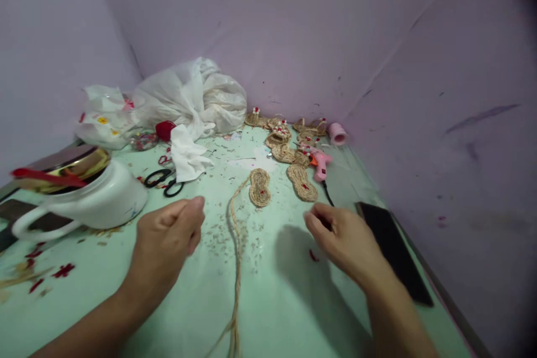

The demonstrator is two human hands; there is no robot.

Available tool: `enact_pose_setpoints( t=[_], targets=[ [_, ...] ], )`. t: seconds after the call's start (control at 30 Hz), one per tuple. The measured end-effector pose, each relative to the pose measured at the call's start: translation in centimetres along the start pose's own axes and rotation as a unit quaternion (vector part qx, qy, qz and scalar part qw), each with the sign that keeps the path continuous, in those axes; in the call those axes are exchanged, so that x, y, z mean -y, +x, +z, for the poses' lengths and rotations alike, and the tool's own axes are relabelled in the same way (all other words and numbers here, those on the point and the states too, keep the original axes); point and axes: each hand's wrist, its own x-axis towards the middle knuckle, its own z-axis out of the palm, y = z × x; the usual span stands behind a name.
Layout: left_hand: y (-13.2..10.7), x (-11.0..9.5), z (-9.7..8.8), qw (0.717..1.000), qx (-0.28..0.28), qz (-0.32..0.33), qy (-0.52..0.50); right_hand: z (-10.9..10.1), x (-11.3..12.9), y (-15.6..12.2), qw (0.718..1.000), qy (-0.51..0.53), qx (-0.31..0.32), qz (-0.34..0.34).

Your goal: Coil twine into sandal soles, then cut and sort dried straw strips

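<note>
My left hand (170, 238) hovers over the pale green table (268, 302), fingers curled in with the thumb against them; nothing shows in it. My right hand (342, 238) hangs to the right with its fingers bent together, and what they hold, if anything, is hidden. Between the hands lies a braided jute cord (235, 268) that ends in a coiled peanut-shaped jute piece (259, 187). A small red scrap (313, 256) lies just below my right hand.
A second jute coil (302, 183) and several finished ones (285, 137) sit at the back, beside a pink glue gun (319, 164) and pink spool (337, 134). Black scissors (164, 182), a white cup (90, 198), plastic bags (188, 98) stand left. A black flat object (392, 246) lies right.
</note>
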Motion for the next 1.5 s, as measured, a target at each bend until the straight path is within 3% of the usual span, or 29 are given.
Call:
enact_pose_setpoints(
  t=[0.13, 0.2, 0.3, 0.37, 0.43, 0.47, 0.53, 0.63, 0.7, 0.8, 0.93, 1.07, 1.17, 1.3, 1.5],
  targets=[
    [0.6, 0.3, 0.1, 0.994, -0.005, 0.074, 0.084, -0.5, -1.6, 0.3, 0.977, -0.16, 0.138, 0.015],
    [0.3, 0.4, 0.2, 0.985, 0.061, 0.087, 0.135, -0.1, -1.6, 0.1, 0.971, -0.161, 0.175, -0.02],
    [-0.4, 0.5, 0.5, 0.965, 0.179, 0.085, 0.173, 0.1, -0.4, -0.8, 0.953, -0.034, 0.285, -0.099],
    [-0.7, 0.7, 0.7, 0.954, 0.2, 0.097, 0.201, 0.1, 0.7, -1.7, 0.894, 0.12, 0.412, -0.13],
    [-0.7, 1.0, 0.8, 0.948, 0.198, 0.111, 0.221, 0.3, 1.8, -2.6, 0.828, 0.253, 0.48, -0.142],
    [-0.7, 1.1, 0.7, 0.945, 0.207, 0.115, 0.225, 0.5, 2.2, -2.9, 0.821, 0.295, 0.468, -0.143],
    [-0.8, 1.1, 0.5, 0.928, 0.264, 0.125, 0.232, 1.2, 2.7, -3.0, 0.849, 0.345, 0.376, -0.134],
    [-1.4, 0.9, 0.2, 0.86, 0.39, 0.187, 0.27, 2.2, 2.6, -2.1, 0.892, 0.382, 0.226, -0.087],
    [-1.9, 0.7, 0.0, 0.81, 0.435, 0.247, 0.307, 2.7, 2.3, -1.4, 0.904, 0.39, 0.165, -0.054],
    [-2.4, 0.6, -0.1, 0.763, 0.45, 0.294, 0.358, 3.1, 2.3, -0.8, 0.914, 0.382, 0.136, -0.032],
    [-2.1, 0.5, 0.0, 0.74, 0.466, 0.294, 0.385, 3.4, 2.6, -1.0, 0.911, 0.379, 0.158, -0.033],
    [-1.5, 0.5, 0.2, 0.755, 0.478, 0.281, 0.349, 4.0, 2.6, -1.1, 0.909, 0.383, 0.156, -0.042],
    [-0.9, 0.9, 0.5, 0.813, 0.446, 0.263, 0.267, 4.6, 2.3, -1.1, 0.905, 0.396, 0.144, -0.049],
    [-0.2, 1.7, 1.0, 0.898, 0.382, 0.168, 0.136, 5.6, 2.3, -1.4, 0.886, 0.433, 0.136, -0.093],
    [-0.2, 2.2, 2.1, 0.94, 0.337, 0.038, -0.034, 6.4, 3.0, -1.9, 0.872, 0.464, 0.111, -0.106]
  ],
)
